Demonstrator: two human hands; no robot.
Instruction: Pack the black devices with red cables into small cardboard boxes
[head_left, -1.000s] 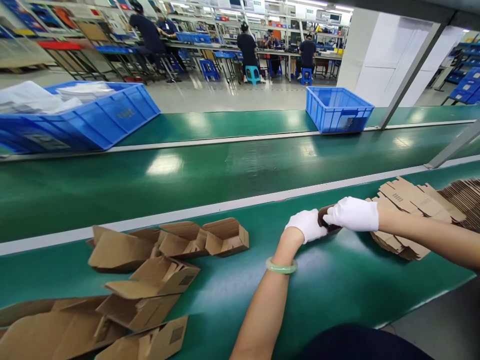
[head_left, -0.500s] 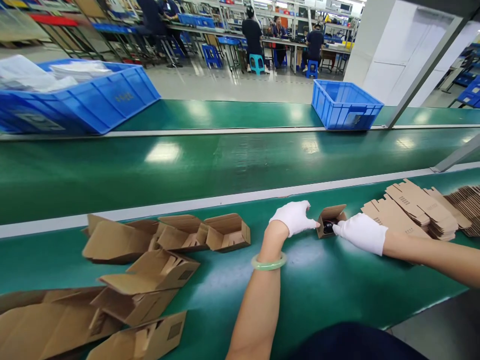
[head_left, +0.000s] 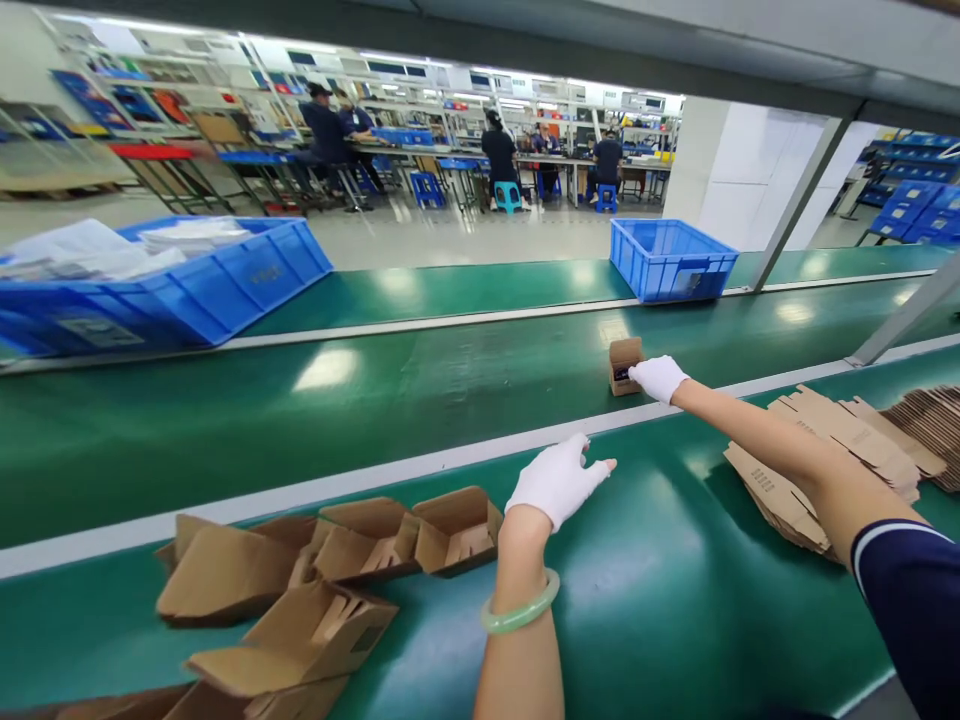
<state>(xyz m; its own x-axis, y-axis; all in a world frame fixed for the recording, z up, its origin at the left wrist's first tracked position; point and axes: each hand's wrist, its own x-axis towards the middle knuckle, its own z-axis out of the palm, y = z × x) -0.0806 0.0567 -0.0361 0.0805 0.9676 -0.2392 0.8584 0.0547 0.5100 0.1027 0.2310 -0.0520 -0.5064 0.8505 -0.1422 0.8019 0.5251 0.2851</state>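
My right hand (head_left: 658,379), in a white glove with bare fingertips, reaches out over the far green belt. Its fingers pinch the right side of a small open cardboard box (head_left: 625,385), which has a raised flap and something dark inside. My left hand (head_left: 559,480), gloved the same way, hovers above the near green surface with thumb and fingers apart and nothing between them. To its left stands an open cardboard box (head_left: 459,530), the closest of several open boxes.
Flattened cartons (head_left: 840,440) lie stacked at the right. Across the belt stand a blue crate (head_left: 675,262) and a blue bin (head_left: 165,290) holding white packets. A metal post (head_left: 802,200) rises at the right under an overhead beam. People sit at benches behind.
My right hand has carried the small box forward from the near surface to the far belt. My left hand has drawn away from it. The view has tilted upward.
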